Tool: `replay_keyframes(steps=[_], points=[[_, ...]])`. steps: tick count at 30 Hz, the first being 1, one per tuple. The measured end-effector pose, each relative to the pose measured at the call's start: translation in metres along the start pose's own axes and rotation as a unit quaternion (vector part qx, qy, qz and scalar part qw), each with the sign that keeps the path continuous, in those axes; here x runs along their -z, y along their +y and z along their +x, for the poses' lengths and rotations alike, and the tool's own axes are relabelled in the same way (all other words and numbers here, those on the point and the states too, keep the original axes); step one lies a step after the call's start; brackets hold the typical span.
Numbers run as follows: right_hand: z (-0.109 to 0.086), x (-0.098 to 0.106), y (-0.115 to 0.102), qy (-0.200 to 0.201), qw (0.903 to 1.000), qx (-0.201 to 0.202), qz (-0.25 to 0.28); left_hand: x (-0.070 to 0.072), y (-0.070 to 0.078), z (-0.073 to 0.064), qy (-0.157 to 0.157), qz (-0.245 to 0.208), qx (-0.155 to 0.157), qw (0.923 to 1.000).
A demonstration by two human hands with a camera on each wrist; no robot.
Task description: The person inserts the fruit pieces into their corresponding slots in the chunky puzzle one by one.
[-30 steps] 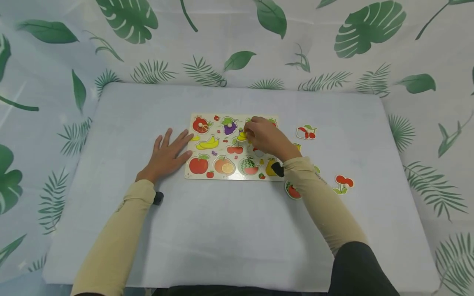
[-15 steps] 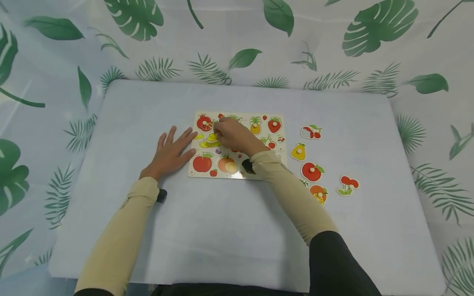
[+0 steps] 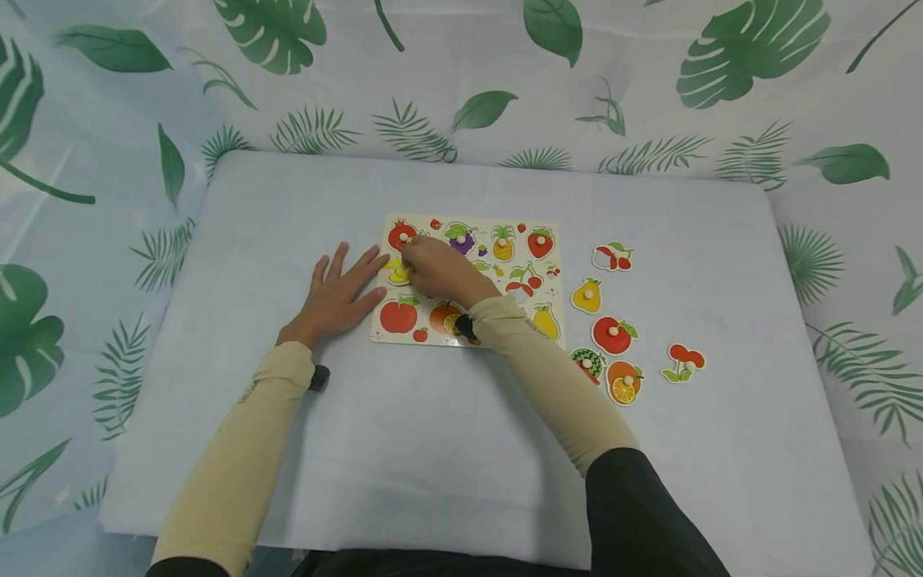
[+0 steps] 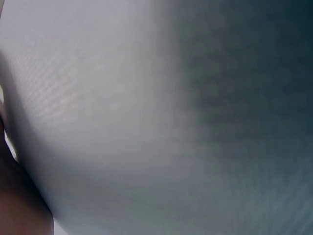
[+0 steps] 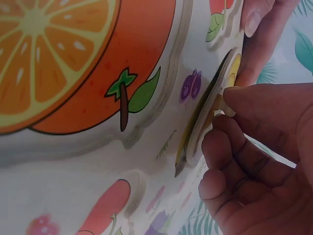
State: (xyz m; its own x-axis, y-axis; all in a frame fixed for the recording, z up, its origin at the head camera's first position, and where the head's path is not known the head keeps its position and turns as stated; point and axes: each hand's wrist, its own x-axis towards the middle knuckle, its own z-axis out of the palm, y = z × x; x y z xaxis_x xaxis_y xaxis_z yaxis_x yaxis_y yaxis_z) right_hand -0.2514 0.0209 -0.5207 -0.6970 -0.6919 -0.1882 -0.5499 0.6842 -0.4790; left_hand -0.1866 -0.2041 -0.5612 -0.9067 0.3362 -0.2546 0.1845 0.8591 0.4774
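A fruit puzzle board [image 3: 392, 338] lies on the table. My left hand [image 3: 339, 296] rests with spread, straight fingers at its left edge; those fingers [image 5: 264, 39] also show in the right wrist view. My right hand [image 3: 443, 271] reaches over the board's left half. Its thumb and index finger pinch the small knob of a yellow banana piece [image 5: 234, 68], which stands tilted close over the board near the printed bananas. Part of the piece is hidden by the hand. Knobbed pomegranate [image 3: 401, 235], grape [image 3: 459, 237], pineapple [image 3: 503, 243] and strawberry [image 3: 540, 241] pieces sit in the top row.
Right of the board lie loose knobbed pieces: a red-and-white fruit [image 3: 613, 257], a pear [image 3: 586, 296], a red apple [image 3: 614, 335], a watermelon [image 3: 587, 365], an orange [image 3: 624, 382] and cherries [image 3: 683, 363]. A leaf-patterned cloth [image 3: 548, 120] hangs behind the table.
My right hand has carried the banana piece leftward across the board, from its upper middle to the printed bananas. My left hand has stayed at the board's edge. The head view has shifted slightly.
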Motion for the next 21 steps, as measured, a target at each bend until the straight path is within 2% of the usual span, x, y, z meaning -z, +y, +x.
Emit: replay_keyframes(steps=[6, 21], points=[[-0.0020, -0.0009, -0.0008, -0.003, 0.9997, -0.007, -0.025, 0.0009, 0.0022, -0.0005, -0.001, -0.004, 0.002, 1.0000], [-0.0069, -0.0025, -0.0028, -0.004, 0.9993, 0.001, -0.038, 0.0006, 0.0053, -0.0021, 0.001, -0.002, 0.004, 1.0000]])
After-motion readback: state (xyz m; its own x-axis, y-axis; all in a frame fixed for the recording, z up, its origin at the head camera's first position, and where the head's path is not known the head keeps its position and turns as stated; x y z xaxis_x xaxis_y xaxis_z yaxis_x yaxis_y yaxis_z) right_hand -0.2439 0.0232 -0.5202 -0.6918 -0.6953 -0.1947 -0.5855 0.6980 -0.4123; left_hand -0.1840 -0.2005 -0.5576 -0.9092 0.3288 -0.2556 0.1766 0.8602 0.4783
